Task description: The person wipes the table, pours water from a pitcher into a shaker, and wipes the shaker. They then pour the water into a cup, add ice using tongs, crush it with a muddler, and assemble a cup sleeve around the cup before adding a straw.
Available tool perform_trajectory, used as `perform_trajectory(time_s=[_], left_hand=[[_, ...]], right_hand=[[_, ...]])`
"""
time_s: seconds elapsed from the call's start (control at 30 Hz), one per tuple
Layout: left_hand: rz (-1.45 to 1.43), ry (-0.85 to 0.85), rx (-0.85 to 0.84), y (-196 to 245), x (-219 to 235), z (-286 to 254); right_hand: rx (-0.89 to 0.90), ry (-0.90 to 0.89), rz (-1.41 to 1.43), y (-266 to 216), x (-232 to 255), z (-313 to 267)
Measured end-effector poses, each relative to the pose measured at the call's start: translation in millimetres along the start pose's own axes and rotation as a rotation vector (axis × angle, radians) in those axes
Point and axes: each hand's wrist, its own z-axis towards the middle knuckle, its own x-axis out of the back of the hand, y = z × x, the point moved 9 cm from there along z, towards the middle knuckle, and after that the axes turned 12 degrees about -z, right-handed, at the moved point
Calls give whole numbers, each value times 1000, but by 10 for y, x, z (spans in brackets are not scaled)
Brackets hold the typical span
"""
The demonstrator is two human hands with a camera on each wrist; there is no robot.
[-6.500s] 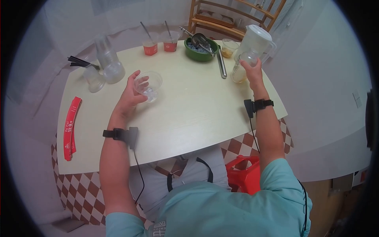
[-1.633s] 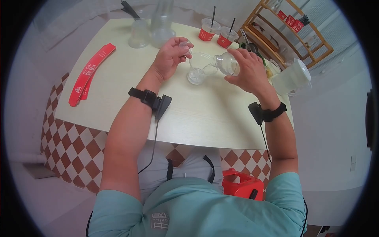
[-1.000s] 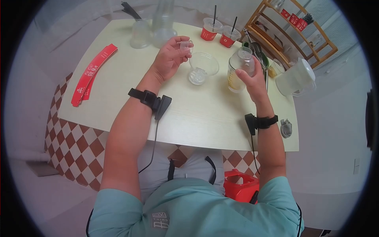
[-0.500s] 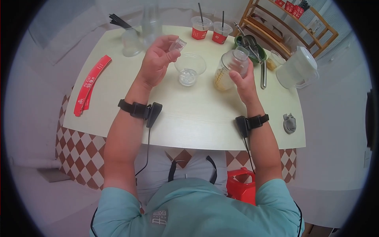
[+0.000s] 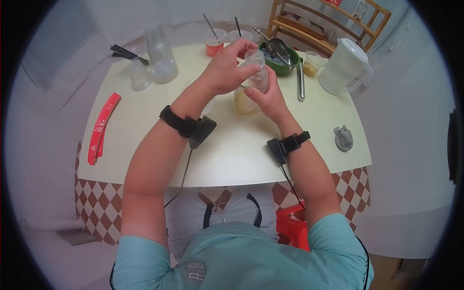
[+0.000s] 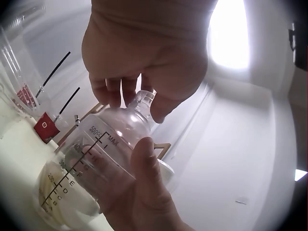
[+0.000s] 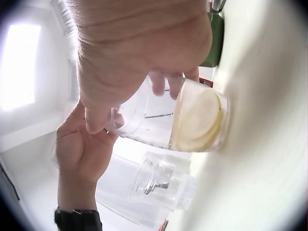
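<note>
A clear shaker (image 5: 244, 102) with printed measuring marks stands upright near the table's middle, pale lemon slices (image 7: 199, 115) and a little liquid at its bottom. My right hand (image 5: 270, 99) grips its upper body, thumb on the near side. Over the top, my left hand (image 5: 227, 70) pinches a small clear cap (image 6: 144, 97) between thumb and fingers, right at the shaker's neck. Behind my left wrist, a clear plastic cup (image 5: 208, 108) is mostly hidden.
Rearward stand two red-labelled cups (image 5: 214, 50) with straws, a green basin (image 5: 275, 66) with utensils, a metal bar-like tool (image 5: 301, 84), a small cup (image 5: 314, 64) and a lidded jug (image 5: 342, 67). Stacked cups (image 5: 164, 70), red strips (image 5: 102, 128) and a grey cloth (image 5: 343, 139) lie outward.
The shaker was tipped, pouring clear liquid into the cup; my right hand has since stood it upright and moved it left. My left hand has brought the cap over to its neck.
</note>
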Motion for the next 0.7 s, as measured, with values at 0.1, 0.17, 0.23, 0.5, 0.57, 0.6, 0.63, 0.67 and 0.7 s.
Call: perform_trajectory(time_s=[0.1, 0.17, 0.23, 0.5, 0.57, 0.6, 0.63, 0.67, 0.7], left_hand=[[67, -42, 36, -52, -104, 33], [-16, -65, 71, -100, -114, 26], [-5, -59, 64, -104, -103, -2], [-379, 415, 70, -474, 867, -511], [-491, 562, 131, -686, 1164, -735], [-493, 560, 128, -811, 1286, -813], [-532, 598, 217, -1072, 1409, -932], [-571, 632, 312, -1296, 1480, -1052], [-574, 627, 314, -1374, 1521, -1113]], right_hand=[[1, -5, 13, 14, -2, 9], [14, -5, 18, 8, -3, 7], [12, -10, 35, 3, -9, 10], [-81, -26, -189, -216, 92, -43], [-128, -44, -258, -255, 123, -46], [-146, -49, -270, -269, 120, -58], [-165, -55, -281, -285, 118, -73], [-170, -51, -281, -340, 131, -106], [-209, -66, -317, -385, 146, -141]])
